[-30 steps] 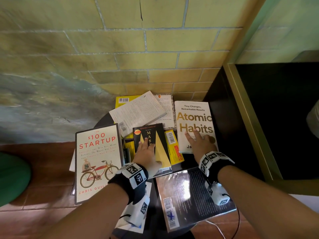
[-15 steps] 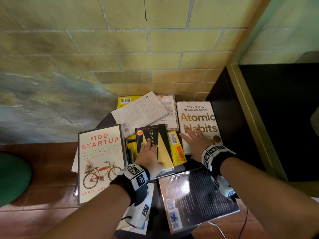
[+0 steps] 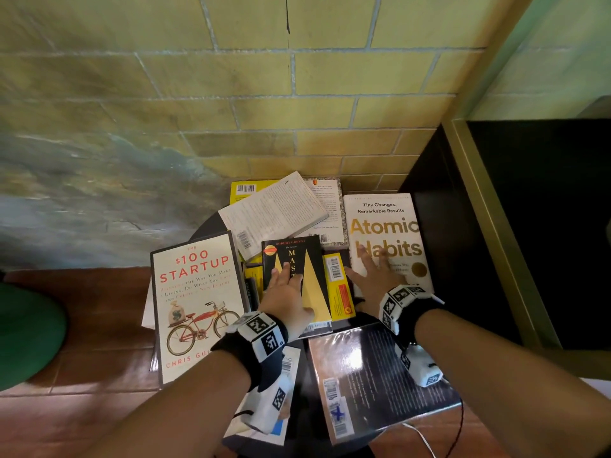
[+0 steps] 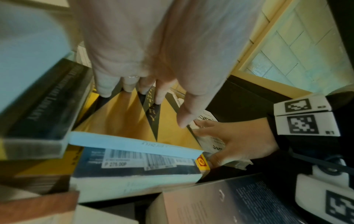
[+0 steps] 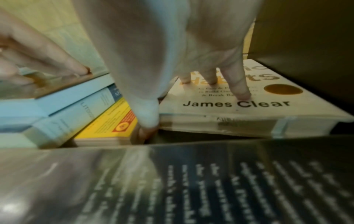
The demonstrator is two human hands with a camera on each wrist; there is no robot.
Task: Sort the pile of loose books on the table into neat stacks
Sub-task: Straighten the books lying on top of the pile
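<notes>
Yellow brick wall (image 3: 231, 94) behind small dark desk (image 3: 206, 228) piled with loose books. Left hand (image 3: 286, 290) flat, fingers straight, on black-and-gold Mastery book (image 3: 307, 259), mid-pile. Right hand (image 3: 377, 279) spread flat on white Atomic Habits book (image 3: 383, 219), right side; thumb at its left edge.

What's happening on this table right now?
A person is partway into sorting a loose pile of books on a small dark table. The left hand lies flat on a black and yellow book in the middle of the pile. The right hand rests with spread fingers on the white Atomic Habits book, thumb at its near left edge. Nothing is lifted, and the other books lie scattered and overlapping, with no neat stack visible.
</notes>
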